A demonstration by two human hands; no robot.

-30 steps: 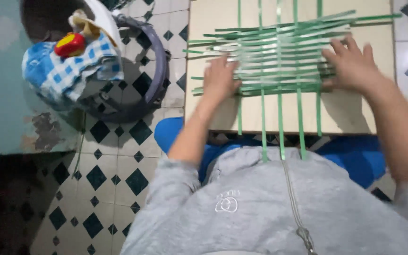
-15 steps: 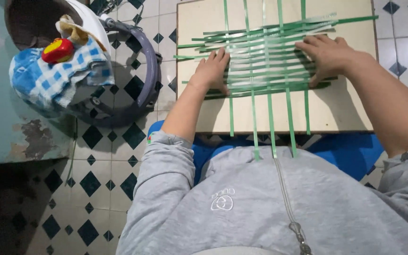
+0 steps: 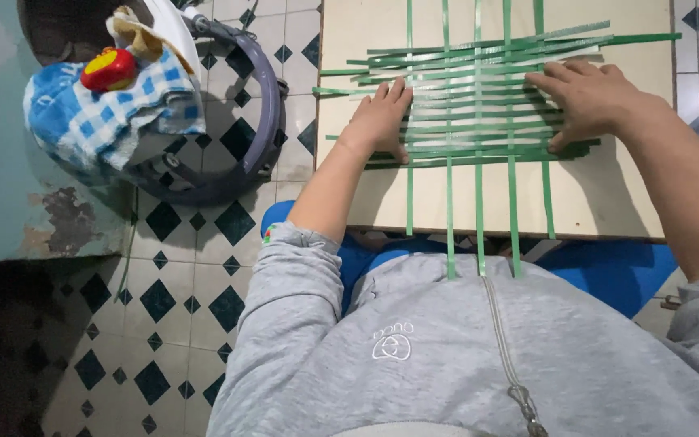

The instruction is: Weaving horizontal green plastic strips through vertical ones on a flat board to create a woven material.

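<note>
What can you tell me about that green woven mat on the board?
The mat is a loose weave of flat, narrow green strips that look like plastic strapping. About five long strips run lengthwise, their ends hanging past the near edge of the pale board. Many shorter strips cross them, ends uneven and sticking out at both sides. It lies flat. The left hand presses on its left edge, and the right hand on its right.

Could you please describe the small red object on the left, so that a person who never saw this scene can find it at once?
Look left of the pale board with the woven green strips, to the blue-and-white checked cloth draped over a round grey frame. On top of that cloth sits the red toy. It is the only glossy red thing there, with a yellow patch.
</note>
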